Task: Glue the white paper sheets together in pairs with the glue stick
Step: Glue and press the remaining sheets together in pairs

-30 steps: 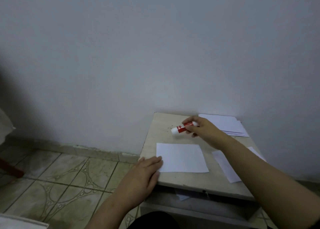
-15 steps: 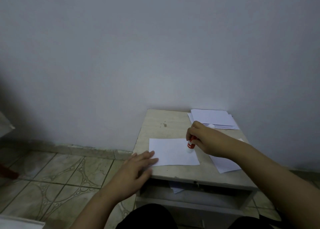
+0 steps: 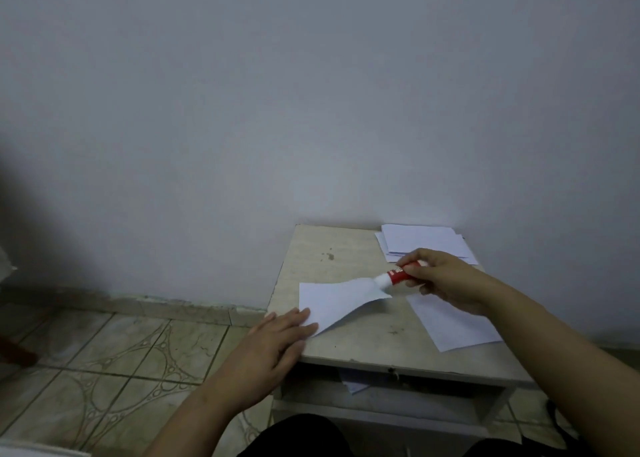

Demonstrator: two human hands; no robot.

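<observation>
A white paper sheet [image 3: 332,302] lies on the small table [image 3: 363,347], its right corner lifted and stuck to the tip of the red and white glue stick [image 3: 394,276]. My right hand [image 3: 446,280] grips the glue stick, which points left. With flat fingers, my left hand [image 3: 273,346] presses the sheet's near left corner at the table's front left edge. Another white sheet [image 3: 453,325] lies to the right, partly under my right forearm. A stack of white sheets [image 3: 422,242] rests at the table's back right.
The table stands against a plain wall, with tiled floor [image 3: 104,363] to its left. Below the tabletop is an open shelf holding a scrap of paper [image 3: 353,384].
The glue stick went from upright on the sheet to pointing left, and the sheet's right corner rose with its tip. My left hand stayed on the near left corner.
</observation>
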